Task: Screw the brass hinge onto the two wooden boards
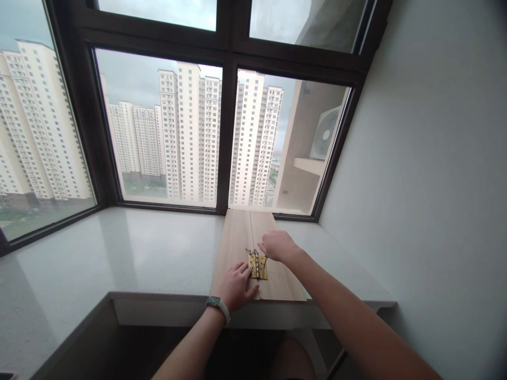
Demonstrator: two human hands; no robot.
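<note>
A brass-coloured hinge (258,266) lies across the seam between two pale wooden boards (236,232) near the sill's front edge. Several small dark screws (254,252) are at its far edge. My left hand (236,286), with a watch on the wrist, rests on the left board with fingers spread, fingertips at the hinge's left side. Just beyond the hinge's right leaf, my right hand (278,245) is closed above the right board. A thin dark item (265,263) slants from under it to the hinge; whether the hand grips it is too small to tell.
The boards lie on a pale stone sill (158,253) and reach back to the dark window frame (227,132). A white wall (428,158) rises at the right. My legs are below the sill's front edge.
</note>
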